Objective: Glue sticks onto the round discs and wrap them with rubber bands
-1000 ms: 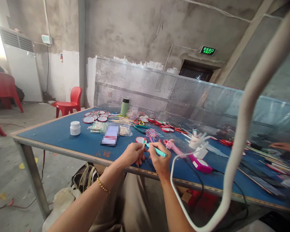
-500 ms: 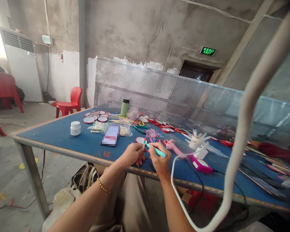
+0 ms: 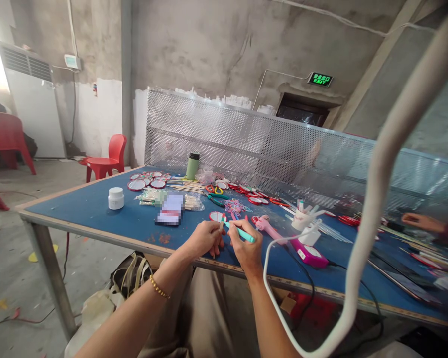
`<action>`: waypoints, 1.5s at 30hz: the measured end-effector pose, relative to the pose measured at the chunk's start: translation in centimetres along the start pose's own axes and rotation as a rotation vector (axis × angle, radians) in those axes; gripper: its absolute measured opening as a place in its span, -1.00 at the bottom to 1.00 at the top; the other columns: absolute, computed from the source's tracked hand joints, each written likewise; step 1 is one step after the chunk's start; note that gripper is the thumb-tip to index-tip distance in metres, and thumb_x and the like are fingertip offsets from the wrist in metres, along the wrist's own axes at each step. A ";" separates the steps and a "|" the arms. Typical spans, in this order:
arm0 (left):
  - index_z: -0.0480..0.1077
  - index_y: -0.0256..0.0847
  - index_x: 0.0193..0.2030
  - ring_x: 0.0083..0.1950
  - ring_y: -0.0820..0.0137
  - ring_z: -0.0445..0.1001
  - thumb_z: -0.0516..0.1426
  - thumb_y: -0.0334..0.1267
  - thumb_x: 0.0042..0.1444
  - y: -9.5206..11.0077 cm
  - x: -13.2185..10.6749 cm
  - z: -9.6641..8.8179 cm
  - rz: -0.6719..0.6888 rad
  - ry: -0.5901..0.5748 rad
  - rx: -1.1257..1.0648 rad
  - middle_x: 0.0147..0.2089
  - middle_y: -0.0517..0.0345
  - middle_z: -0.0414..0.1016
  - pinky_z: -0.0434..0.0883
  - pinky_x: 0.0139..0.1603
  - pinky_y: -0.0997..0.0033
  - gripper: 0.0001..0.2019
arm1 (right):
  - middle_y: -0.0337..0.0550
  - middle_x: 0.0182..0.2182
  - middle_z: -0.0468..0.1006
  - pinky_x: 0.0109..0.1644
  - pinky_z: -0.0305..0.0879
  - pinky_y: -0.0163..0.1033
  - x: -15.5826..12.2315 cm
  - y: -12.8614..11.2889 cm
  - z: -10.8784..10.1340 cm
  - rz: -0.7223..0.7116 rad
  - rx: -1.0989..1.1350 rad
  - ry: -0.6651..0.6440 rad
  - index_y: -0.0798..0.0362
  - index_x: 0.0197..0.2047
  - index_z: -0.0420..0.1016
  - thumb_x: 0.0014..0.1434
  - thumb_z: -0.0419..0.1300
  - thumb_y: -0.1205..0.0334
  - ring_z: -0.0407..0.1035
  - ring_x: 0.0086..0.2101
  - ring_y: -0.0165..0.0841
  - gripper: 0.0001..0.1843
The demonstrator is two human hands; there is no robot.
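Observation:
My right hand (image 3: 248, 249) grips a turquoise marker pen (image 3: 247, 235), its tip pointing left toward my other hand. Between the fingertips of my left hand (image 3: 206, 237) stands a small thin stick (image 3: 221, 224), pale below with red and green near the top. The marker's tip is at or close to this stick; actual contact is too small to make out. Just behind the fingers lies a round white disc with a red rim (image 3: 215, 216). Pink and purple pens (image 3: 234, 216) lie partly hidden beyond my right hand.
A white jar (image 3: 116, 198), a phone-like pixelated item (image 3: 170, 209), bagged sticks (image 3: 192, 200), pliers (image 3: 217, 196) and a green bottle (image 3: 192, 166) stand or lie leftward and behind. On the right are a pink-and-purple corded tool (image 3: 311, 252), a white gooseneck (image 3: 375, 189) and a co-worker's hand (image 3: 423, 222).
My hands keep almost the same pose, the marker shifting very slightly left. At the right, the co-worker's sleeve has drawn back and a bare hand now shows over the table.

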State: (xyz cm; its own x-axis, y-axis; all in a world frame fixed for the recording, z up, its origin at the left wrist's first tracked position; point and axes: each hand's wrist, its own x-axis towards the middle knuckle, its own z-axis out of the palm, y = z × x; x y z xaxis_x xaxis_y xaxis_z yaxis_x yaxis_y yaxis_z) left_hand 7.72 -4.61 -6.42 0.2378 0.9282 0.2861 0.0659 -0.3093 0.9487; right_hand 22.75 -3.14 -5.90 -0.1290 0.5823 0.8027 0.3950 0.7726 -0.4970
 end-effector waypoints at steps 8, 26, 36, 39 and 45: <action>0.28 -0.27 -0.42 -0.68 0.55 0.37 -0.02 -0.31 0.17 0.1 -0.2 0.0 0.013 0.002 0.003 -0.53 0.21 0.40 0.30 -0.75 0.63 -0.84 | -0.29 -0.57 0.51 -0.53 0.29 -0.35 0.0 -0.6 0.0 -0.007 -0.009 0.013 0.01 -0.36 0.48 0.16 0.18 0.18 0.35 -0.61 -0.43 -0.88; 0.28 -0.27 -0.45 -0.69 0.55 0.37 0.00 -0.31 0.15 0.1 -0.1 0.1 0.020 0.005 0.010 -0.55 0.20 0.41 0.29 -0.74 0.64 -0.82 | -0.28 -0.56 0.52 -0.52 0.31 -0.34 0.0 -0.5 0.0 -0.022 -0.012 0.000 0.02 -0.35 0.49 0.16 0.20 0.17 0.37 -0.60 -0.41 -0.88; 0.28 -0.27 -0.47 -0.69 0.55 0.36 0.01 -0.27 0.18 0.3 -0.2 0.1 0.008 0.006 0.003 -0.58 0.22 0.40 0.28 -0.73 0.64 -0.78 | -0.27 -0.55 0.52 -0.50 0.31 -0.34 0.0 -0.4 0.0 -0.022 -0.018 0.002 0.02 -0.34 0.49 0.16 0.19 0.18 0.39 -0.57 -0.39 -0.89; 0.30 -0.27 -0.47 -0.70 0.54 0.36 0.01 -0.28 0.18 0.4 -0.2 0.1 0.003 0.007 0.004 -0.60 0.22 0.40 0.28 -0.74 0.63 -0.78 | -0.28 -0.57 0.51 -0.50 0.30 -0.33 0.0 -0.4 0.0 -0.027 -0.017 0.008 0.02 -0.35 0.48 0.16 0.20 0.17 0.37 -0.59 -0.40 -0.88; 0.30 -0.27 -0.48 -0.72 0.56 0.34 0.02 -0.25 0.20 0.7 -0.3 0.1 -0.007 0.011 0.000 -0.63 0.24 0.39 0.26 -0.73 0.66 -0.75 | -0.29 -0.57 0.50 -0.49 0.30 -0.33 0.0 -0.5 0.0 -0.030 -0.028 0.009 0.01 -0.36 0.48 0.16 0.20 0.16 0.36 -0.59 -0.40 -0.87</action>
State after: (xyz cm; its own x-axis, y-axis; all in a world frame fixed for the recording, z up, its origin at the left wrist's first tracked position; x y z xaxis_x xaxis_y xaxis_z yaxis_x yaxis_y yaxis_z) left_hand 7.84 -5.10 -5.89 0.2271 0.9324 0.2810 0.0675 -0.3030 0.9506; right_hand 22.55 -3.50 -5.64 -0.1335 0.5567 0.8199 0.4161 0.7824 -0.4635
